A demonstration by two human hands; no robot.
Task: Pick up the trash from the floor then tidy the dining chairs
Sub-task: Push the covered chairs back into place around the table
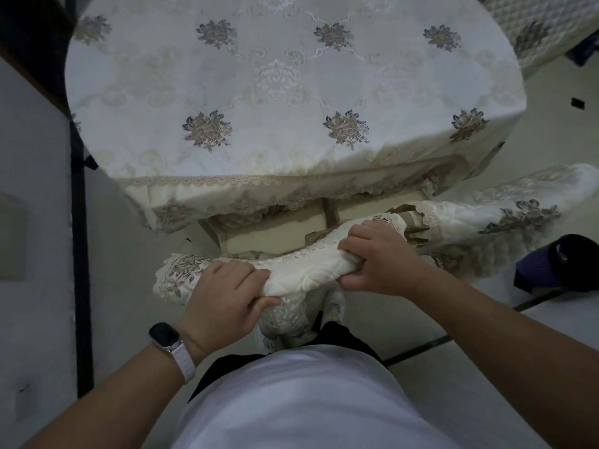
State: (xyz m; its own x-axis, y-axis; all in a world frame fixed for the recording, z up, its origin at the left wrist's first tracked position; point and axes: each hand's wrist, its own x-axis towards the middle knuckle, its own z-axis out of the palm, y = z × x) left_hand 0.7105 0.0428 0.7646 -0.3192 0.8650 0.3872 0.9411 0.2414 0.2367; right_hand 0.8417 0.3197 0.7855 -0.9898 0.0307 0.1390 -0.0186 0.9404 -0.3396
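Observation:
A dining chair with a cream embroidered cover stands right in front of me, and its padded top rail (pixel 308 270) runs from lower left to upper right. My left hand (pixel 227 296) is closed around the rail's left part, a watch on its wrist. My right hand (pixel 379 257) is closed around the rail's right part. The chair's seat (pixel 275 231) reaches under the hanging tablecloth. A second covered dining chair (pixel 505 218) stands to the right, angled away from the table. No trash shows on the floor.
A round table (pixel 285 92) under a cream floral cloth fills the upper half. On the floor at right sits a dark purple bin (pixel 557 264). A dark post (pixel 79 247) and a pale wall run down the left. Another covered chair (pixel 534 30) is at top right.

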